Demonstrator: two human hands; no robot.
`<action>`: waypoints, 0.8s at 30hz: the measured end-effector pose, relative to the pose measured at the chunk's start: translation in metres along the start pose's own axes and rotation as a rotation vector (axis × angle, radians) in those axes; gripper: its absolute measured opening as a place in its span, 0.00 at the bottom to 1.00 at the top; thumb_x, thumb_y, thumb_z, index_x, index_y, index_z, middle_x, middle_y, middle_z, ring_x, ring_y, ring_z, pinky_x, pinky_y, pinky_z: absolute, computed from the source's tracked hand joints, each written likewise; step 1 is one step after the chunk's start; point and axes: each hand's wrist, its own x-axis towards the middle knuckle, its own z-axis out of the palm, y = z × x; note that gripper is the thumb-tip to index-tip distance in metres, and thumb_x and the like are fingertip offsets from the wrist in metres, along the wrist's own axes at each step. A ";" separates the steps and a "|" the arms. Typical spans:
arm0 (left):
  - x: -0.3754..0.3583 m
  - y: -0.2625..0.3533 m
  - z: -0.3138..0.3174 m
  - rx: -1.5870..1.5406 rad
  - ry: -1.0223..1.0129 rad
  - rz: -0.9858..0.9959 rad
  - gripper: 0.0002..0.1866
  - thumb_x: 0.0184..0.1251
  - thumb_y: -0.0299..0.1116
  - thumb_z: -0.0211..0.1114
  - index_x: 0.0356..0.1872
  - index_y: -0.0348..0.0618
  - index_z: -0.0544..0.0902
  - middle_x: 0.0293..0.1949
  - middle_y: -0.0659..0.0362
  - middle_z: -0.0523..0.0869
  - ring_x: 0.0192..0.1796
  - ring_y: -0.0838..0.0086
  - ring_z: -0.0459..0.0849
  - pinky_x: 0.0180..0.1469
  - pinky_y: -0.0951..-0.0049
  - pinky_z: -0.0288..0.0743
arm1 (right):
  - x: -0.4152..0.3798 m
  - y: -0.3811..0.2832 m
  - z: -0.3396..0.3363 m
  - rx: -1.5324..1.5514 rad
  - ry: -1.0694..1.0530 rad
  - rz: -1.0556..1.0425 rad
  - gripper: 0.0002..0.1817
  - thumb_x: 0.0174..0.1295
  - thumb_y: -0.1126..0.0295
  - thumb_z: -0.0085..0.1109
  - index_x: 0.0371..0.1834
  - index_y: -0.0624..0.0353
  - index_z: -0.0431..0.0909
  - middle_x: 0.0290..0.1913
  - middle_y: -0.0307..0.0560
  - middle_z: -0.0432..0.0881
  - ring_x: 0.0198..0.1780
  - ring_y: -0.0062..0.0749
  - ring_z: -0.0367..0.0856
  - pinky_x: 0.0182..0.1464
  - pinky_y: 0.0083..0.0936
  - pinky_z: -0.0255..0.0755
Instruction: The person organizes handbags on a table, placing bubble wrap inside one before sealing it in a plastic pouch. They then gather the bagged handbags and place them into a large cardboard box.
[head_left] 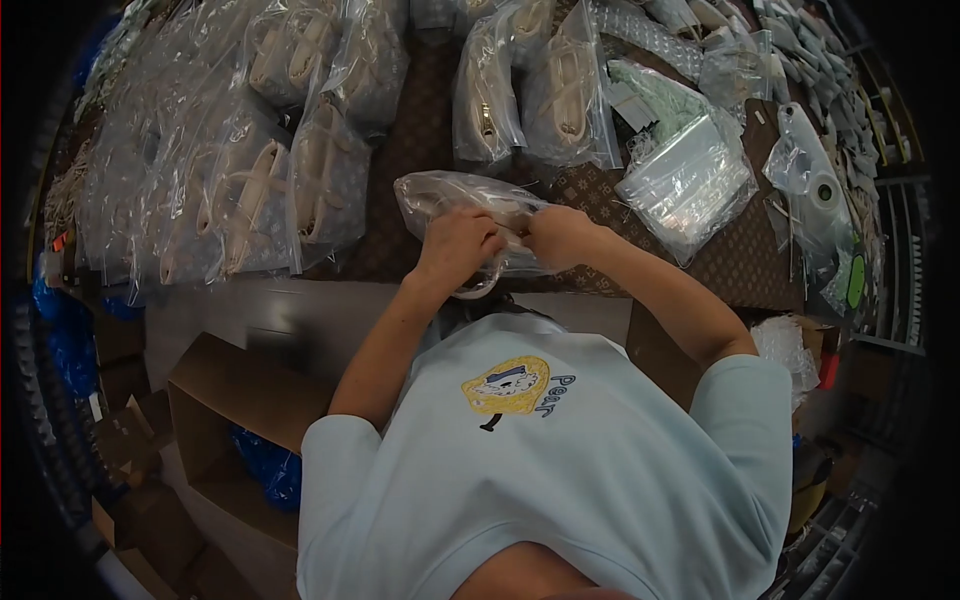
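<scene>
At the table's near edge lies a beige handbag in a clear plastic bag (425, 195). My left hand (458, 245) rests on it with fingers curled down into the plastic. Close by on the right, my right hand (560, 238) is closed in a pinch on the same wrapped bag. A pale looped strap (482, 287) hangs out below my left hand, over the table edge. What lies right under the fingertips is hidden.
Many wrapped beige bags (330, 180) stand on the left; more wrapped bags (568, 100) stand behind. To the right lies a stack of clear plastic sleeves (690, 185). The patterned brown tablecloth (740, 265) covers the table. Below left is an open cardboard box (235, 400).
</scene>
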 end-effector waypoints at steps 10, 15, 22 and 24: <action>-0.006 -0.001 0.005 0.055 0.034 -0.005 0.08 0.50 0.37 0.65 0.24 0.45 0.84 0.22 0.55 0.81 0.33 0.62 0.80 0.39 0.63 0.74 | -0.007 -0.008 0.012 1.129 -0.253 0.544 0.14 0.66 0.61 0.46 0.42 0.60 0.74 0.19 0.41 0.74 0.20 0.24 0.75 0.22 0.27 0.74; -0.004 -0.004 0.004 0.023 0.092 0.053 0.06 0.50 0.36 0.66 0.24 0.45 0.84 0.24 0.56 0.82 0.34 0.62 0.80 0.39 0.64 0.73 | -0.003 -0.008 0.023 1.026 -0.075 0.543 0.14 0.63 0.60 0.50 0.32 0.60 0.78 0.21 0.48 0.79 0.19 0.31 0.77 0.22 0.31 0.74; 0.003 -0.010 0.002 -0.096 0.110 0.120 0.06 0.50 0.35 0.66 0.26 0.46 0.85 0.28 0.58 0.84 0.37 0.64 0.80 0.42 0.65 0.74 | 0.004 -0.014 0.001 -0.066 0.182 0.158 0.07 0.50 0.65 0.58 0.29 0.49 0.84 0.29 0.49 0.82 0.35 0.46 0.82 0.36 0.38 0.76; 0.002 -0.009 -0.002 -0.117 0.099 0.097 0.06 0.49 0.35 0.66 0.27 0.44 0.85 0.29 0.58 0.84 0.37 0.63 0.81 0.42 0.65 0.74 | 0.005 -0.016 0.003 -0.034 0.200 0.135 0.06 0.50 0.64 0.59 0.29 0.48 0.83 0.29 0.48 0.82 0.35 0.46 0.82 0.36 0.38 0.75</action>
